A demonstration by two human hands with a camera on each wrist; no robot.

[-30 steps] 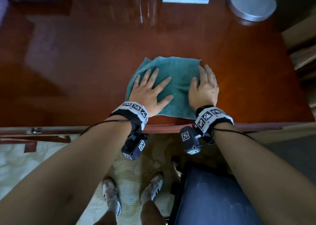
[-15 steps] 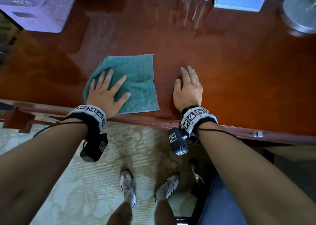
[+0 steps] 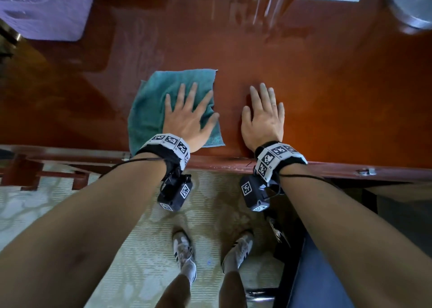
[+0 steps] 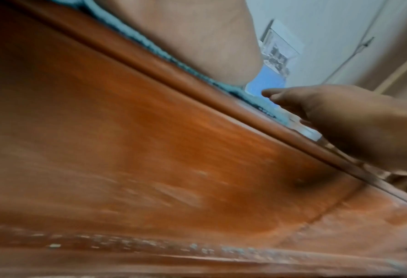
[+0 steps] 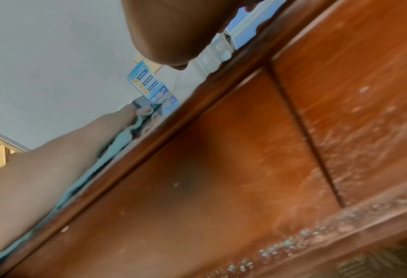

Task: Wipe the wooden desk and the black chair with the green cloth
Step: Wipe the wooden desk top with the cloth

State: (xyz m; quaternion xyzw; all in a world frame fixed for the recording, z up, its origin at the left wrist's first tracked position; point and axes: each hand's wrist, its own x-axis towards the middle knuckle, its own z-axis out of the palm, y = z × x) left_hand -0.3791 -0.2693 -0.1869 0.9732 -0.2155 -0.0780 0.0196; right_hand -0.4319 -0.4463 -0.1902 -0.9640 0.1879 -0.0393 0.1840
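Your left hand (image 3: 187, 118) lay flat, fingers spread, pressing the green cloth (image 3: 152, 104) onto the wooden desk (image 3: 327, 85) at its near edge. Your right hand (image 3: 263, 118) rested open on bare wood just right of it, holding nothing. The cloth looked soft, light and limp; it would likely bunch unless held under a broad palm. Half a second earlier it sat further left; a second earlier both hands pressed it. The black chair (image 3: 315, 272) waited near right.
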